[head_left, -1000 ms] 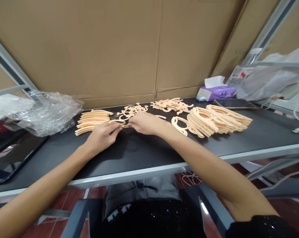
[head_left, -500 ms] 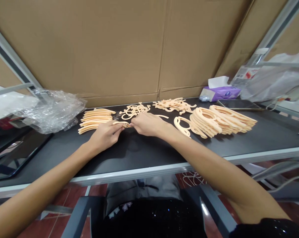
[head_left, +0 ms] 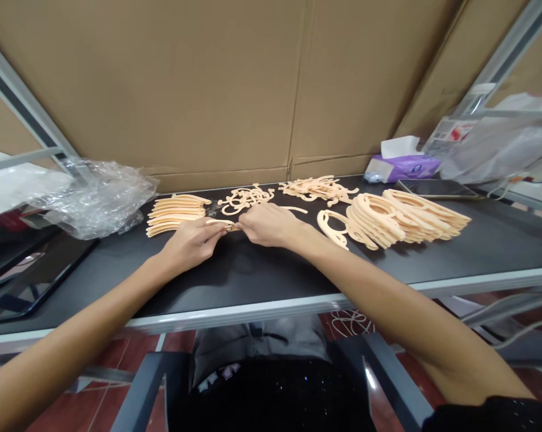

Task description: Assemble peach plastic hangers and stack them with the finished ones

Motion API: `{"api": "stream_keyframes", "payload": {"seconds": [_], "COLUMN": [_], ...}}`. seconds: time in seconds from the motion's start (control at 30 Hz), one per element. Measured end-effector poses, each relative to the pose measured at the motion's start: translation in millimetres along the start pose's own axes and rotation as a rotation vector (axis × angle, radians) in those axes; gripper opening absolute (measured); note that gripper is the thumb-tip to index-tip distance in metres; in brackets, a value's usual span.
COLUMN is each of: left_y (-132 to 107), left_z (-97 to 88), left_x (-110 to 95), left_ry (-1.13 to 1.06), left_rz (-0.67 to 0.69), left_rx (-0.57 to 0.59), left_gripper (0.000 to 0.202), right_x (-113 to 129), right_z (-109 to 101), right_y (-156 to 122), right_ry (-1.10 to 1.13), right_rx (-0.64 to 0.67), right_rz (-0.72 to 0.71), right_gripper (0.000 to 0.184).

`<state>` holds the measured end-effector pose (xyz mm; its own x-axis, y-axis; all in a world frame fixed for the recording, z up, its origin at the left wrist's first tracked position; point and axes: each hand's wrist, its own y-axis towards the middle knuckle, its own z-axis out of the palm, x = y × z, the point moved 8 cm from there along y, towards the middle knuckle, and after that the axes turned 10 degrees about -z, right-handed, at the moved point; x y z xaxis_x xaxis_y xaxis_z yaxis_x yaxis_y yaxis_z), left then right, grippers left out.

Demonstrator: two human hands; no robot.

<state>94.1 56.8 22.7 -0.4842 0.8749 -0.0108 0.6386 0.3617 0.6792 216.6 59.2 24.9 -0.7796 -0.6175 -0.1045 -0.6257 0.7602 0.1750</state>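
A stack of peach-coloured curved strips (head_left: 176, 215) lies on the black bench top (head_left: 271, 288), just beside the left hand (head_left: 190, 245). This hand is partly closed, its fingers pinching a thin curved piece (head_left: 219, 222). The piece spans the gap between the hands, and its end touches the right hand (head_left: 266, 225), also partly closed in a pinch. A tangle of cut pieces (head_left: 245, 199) lies beyond the hands; stacked ring-shaped pieces (head_left: 388, 219) lie to the right.
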Motion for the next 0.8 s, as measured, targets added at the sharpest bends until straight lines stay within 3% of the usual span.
{"api": "stream_keyframes", "payload": {"seconds": [0.47,0.8], "left_y": [-0.3,2.2], "left_z": [-0.4,6.4], "left_x": [-9.6,-3.8], "left_ry": [0.047,0.059], "left_rz": [0.071,-0.009], "left_rx": [0.0,0.099], "left_gripper": [0.022,0.025], "right_x": [4.8,3.9], "right_z": [2.9,2.6], "right_y": [0.4,0.9], "right_ry": [-0.063,-0.069], "right_rx": [0.031,0.066], "right_rz": [-0.028,-0.014], "right_gripper": [0.031,0.031]}}
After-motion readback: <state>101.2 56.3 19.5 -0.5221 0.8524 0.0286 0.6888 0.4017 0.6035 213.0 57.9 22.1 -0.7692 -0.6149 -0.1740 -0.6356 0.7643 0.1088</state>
